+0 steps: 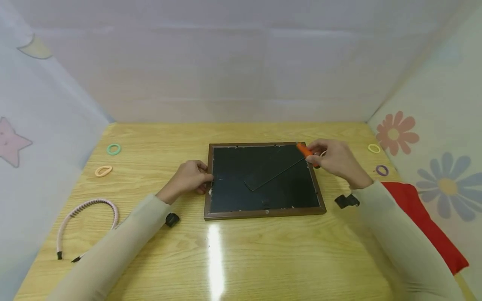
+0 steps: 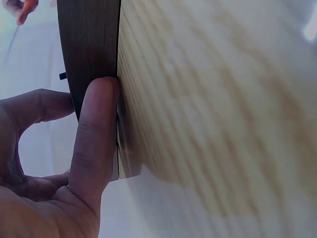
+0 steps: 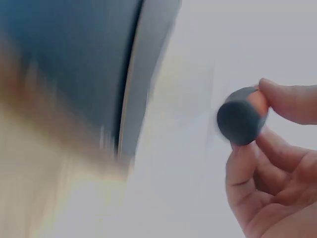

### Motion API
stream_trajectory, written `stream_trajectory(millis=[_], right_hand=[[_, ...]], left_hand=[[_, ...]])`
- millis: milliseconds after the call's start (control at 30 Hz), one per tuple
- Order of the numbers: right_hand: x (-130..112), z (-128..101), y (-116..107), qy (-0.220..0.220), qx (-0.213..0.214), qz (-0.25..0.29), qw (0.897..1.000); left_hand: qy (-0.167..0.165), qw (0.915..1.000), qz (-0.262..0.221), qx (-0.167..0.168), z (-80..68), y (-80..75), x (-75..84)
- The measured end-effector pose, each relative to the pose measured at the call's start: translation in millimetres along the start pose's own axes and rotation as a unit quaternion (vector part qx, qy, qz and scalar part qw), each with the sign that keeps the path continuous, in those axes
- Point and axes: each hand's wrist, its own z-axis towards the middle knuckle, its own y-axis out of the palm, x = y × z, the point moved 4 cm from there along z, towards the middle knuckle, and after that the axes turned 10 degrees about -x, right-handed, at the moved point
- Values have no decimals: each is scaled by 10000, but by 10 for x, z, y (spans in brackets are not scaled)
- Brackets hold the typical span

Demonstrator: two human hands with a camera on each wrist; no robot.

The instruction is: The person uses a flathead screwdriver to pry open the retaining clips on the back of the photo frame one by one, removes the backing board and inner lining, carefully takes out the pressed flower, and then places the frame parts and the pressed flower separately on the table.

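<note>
A brown picture frame lies face down on the wooden table, its black backing and folded stand showing. My left hand grips the frame's left edge; in the left wrist view the thumb lies along the dark frame edge. My right hand hovers at the frame's far right corner and pinches an orange-handled tool. The right wrist view shows the tool's round black end between my fingertips, with the frame blurred beside it. The tool's tip is hidden.
A green hair tie, a peach one and a pink headband lie at the left. A yellow ring, a purple ring and a red cloth lie at the right. Pale walls enclose three sides.
</note>
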Motion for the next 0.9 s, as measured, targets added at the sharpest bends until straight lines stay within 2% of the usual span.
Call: stream_trajectory(millis=[67,133,267,367,567,900], right_hand=[[238,-30,-210,373,157,-5,9992],[521,-55,-389,744,104,-66,9972],[1058,-102,-589,1321,-405,-324,9899],[1326,-143,-606,1423,-780,-659,9845],[1578,-201,-557,1400,-1192,-1218,9754],[1796,-318,-543,1642,-1288,-1272,9697]], left_hand=[[5,10000,17,7,-16,-5,5],[30,10000,23,28,-25,-5,16],[80,9999,73,30,-41,-5,43],[115,9998,144,12,-62,-19,58],[128,9996,235,45,-128,-42,82],[57,9997,230,14,-200,-8,97]])
